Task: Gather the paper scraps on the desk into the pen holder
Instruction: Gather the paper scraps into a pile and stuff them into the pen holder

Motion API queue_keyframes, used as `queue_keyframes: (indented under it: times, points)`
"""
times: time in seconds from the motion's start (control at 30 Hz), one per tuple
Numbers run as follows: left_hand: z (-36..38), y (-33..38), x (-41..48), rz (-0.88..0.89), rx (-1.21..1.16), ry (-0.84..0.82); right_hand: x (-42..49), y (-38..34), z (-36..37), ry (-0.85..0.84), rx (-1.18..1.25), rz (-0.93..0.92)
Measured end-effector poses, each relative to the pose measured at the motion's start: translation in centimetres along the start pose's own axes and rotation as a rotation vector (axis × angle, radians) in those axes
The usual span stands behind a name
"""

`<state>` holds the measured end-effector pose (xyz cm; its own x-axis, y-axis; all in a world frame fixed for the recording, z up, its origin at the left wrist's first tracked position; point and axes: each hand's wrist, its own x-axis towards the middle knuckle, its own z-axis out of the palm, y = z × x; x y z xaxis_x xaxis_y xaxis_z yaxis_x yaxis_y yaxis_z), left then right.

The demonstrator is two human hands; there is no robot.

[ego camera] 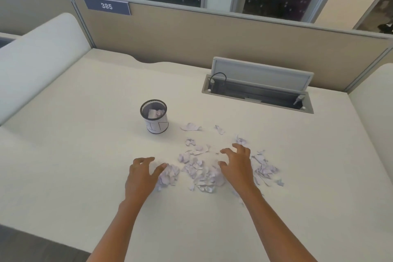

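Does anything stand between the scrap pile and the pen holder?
Nothing visible does. Only bare desk lies between the paper scraps and the pen holder, and the holder's mouth is open, with some paper already inside.

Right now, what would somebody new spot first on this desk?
A messy pile of torn paper scraps in the middle of the desk, with the left hand and right hand reaching into it. Farther back on the left stands a mesh pen holder with some scraps inside.
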<state>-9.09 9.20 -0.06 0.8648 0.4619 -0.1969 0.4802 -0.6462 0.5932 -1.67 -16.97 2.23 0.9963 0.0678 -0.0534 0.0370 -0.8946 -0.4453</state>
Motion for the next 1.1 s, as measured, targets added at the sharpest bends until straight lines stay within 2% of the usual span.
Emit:
queue_keyframes:
  times: [0.2, 0.3, 0.5, 0.73, 0.9, 1.0, 1.1]
  points:
    - [0.2, -0.7, -1.8, -0.027, 0.105, -0.191, -3.3, 4.7, -2.5, -0.022, 0.025, 0.119]
    - [1.0, 0.0, -2.4, 0.043, 0.137, -0.224, -5.0, 6.3, -3.0, -0.117, 0.032, 0.228]
    - [3.0, 2.5, -2.8, 0.094, 0.052, -0.257, -7.8, 7.4, -2.4, -0.261, 0.046, 0.35]
    - [5.5, 5.3, -3.8, 0.172, -0.054, -0.246, -7.7, 5.3, -0.7, -0.248, 0.103, 0.265]
    - [6.6, 5.9, -4.8, 0.291, -0.064, -0.097, -6.5, 3.2, 0.0, -0.192, 0.392, 0.114]
    - [6.6, 5.5, -4.9, 0.271, 0.044, -0.053, -6.1, 3.2, 0.2, -0.15, 0.317, 0.109]
    - [6.5, 5.6, -4.5, 0.201, 0.186, -0.101, -5.9, 3.1, 0.5, -0.214, 0.219, 0.118]
